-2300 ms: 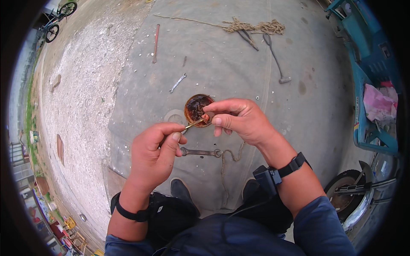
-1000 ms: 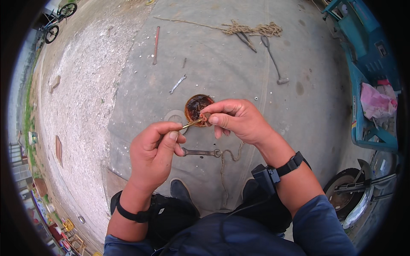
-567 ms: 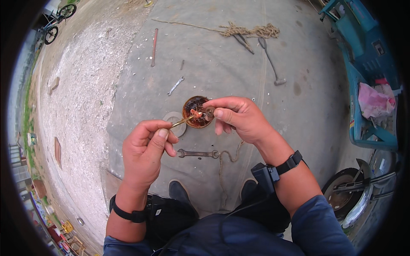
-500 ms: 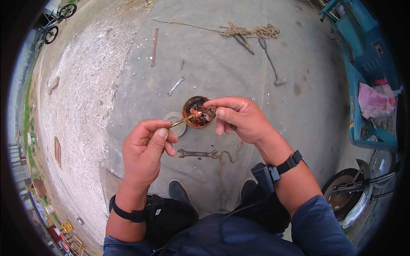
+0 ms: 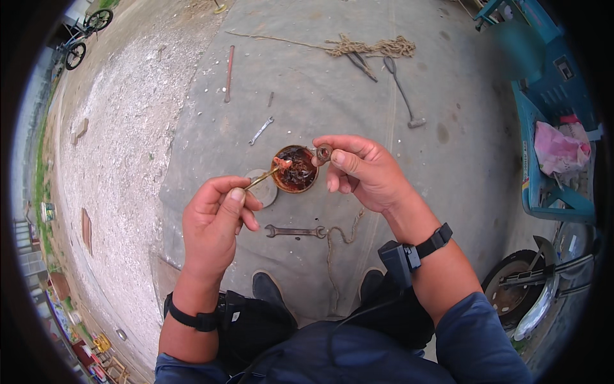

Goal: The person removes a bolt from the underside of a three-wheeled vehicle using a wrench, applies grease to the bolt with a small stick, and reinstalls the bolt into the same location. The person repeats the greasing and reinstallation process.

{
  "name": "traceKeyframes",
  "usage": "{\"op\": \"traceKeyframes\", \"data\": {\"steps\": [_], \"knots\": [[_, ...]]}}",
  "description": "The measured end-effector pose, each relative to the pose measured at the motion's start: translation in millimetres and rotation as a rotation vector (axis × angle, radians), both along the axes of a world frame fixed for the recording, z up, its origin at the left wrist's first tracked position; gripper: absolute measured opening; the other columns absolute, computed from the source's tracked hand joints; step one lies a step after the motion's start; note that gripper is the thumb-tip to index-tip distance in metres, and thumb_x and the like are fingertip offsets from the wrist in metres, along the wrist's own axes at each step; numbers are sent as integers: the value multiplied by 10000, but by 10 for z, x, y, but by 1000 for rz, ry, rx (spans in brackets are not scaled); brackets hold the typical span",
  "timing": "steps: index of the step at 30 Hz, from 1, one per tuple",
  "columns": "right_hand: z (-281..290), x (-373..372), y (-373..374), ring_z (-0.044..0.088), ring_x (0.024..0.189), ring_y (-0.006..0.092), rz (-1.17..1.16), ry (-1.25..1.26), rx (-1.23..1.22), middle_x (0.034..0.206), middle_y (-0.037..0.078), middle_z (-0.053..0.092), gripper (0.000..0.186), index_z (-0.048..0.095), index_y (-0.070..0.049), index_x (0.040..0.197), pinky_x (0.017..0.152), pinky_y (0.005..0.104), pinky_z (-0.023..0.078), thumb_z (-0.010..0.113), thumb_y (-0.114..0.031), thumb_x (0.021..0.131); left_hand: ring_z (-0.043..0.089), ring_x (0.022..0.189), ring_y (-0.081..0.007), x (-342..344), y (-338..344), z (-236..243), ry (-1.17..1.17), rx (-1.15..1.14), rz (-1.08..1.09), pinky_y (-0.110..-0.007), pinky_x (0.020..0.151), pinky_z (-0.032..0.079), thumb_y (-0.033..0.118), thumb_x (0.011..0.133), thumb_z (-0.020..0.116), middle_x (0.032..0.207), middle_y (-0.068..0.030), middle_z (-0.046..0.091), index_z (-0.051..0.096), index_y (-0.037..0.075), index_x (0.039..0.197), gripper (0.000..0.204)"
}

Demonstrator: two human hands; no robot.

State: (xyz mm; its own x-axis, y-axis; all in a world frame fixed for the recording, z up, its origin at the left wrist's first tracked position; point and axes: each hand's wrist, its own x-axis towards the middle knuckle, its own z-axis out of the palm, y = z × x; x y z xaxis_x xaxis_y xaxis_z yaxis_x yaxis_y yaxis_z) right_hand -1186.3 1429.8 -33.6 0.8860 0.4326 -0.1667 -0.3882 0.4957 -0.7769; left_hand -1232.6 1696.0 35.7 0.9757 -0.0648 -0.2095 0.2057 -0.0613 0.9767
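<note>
My left hand (image 5: 217, 221) pinches a thin brass-coloured stick (image 5: 262, 177), its tip smeared with reddish grease over a round tin (image 5: 298, 181) of dark red-brown grease. My right hand (image 5: 368, 176) grips a small dirty metal ring (image 5: 323, 153) between thumb and forefinger, just right of and above the tin. A pale disc (image 5: 265, 197), possibly a lid, lies beside the tin on the grey sheet (image 5: 211, 128). Below the tin lies an open-ended wrench (image 5: 295, 232).
A smaller wrench (image 5: 261, 130), red bar (image 5: 229, 73), tangled rope (image 5: 371, 46) and long-handled tool (image 5: 403, 93) lie farther forward. Teal vehicle body (image 5: 550, 96) with pink bag (image 5: 560, 147) and wheel (image 5: 511, 294) line the right. Gravel (image 5: 115, 160) covers the left; bicycle (image 5: 86, 32) beyond.
My hands have drawn apart: the right has risen rightward with the ring, and the stick's greasy tip has moved left, away from the ring.
</note>
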Motion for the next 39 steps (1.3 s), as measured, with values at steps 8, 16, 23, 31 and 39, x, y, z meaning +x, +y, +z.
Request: {"op": "traceKeyframes", "data": {"steps": [8, 16, 23, 31, 39], "knots": [[5, -12, -25, 667, 748, 108, 16, 9, 130, 1134, 88, 708, 384, 623, -35, 1351, 569, 204, 449, 649, -224, 1018, 641, 673, -71, 11, -3, -6, -1, -16, 14, -183, 568, 402, 116, 1049, 549, 913, -95, 731, 638, 10, 1197, 203], [32, -15, -36, 676, 781, 108, 26, 9, 104, 1096, 60, 706, 354, 624, -7, 1340, 597, 208, 477, 649, -136, 1011, 641, 693, -87, -25, -62, 53, -38, 22, -29, -201, 619, 464, 94, 1052, 543, 929, -116, 727, 635, -12, 1210, 211], [6, -21, 10, 676, 751, 117, 10, -29, 3, 1076, 59, 715, 324, 660, -43, 1274, 581, 216, 472, 712, -107, 961, 649, 714, -111, -49, -140, 54, -56, 10, -69, -233, 684, 529, 73, 1055, 542, 960, -148, 720, 625, -36, 1220, 215], [81, -46, 61, 680, 765, 118, 45, -49, -87, 1091, 67, 724, 307, 673, -37, 1246, 609, 223, 491, 718, -73, 944, 647, 721, -106, -50, -176, 44, -23, 4, -91, -233, 677, 536, 80, 1059, 540, 971, -138, 721, 624, -38, 1227, 222], [74, -49, 81, 681, 754, 114, 63, -47, -108, 1078, 64, 734, 307, 680, -40, 1237, 612, 226, 489, 726, -66, 935, 644, 724, -100, -38, -196, 29, -3, 16, -96, -232, 678, 538, 78, 1058, 536, 969, -134, 722, 630, -39, 1221, 221]]}}
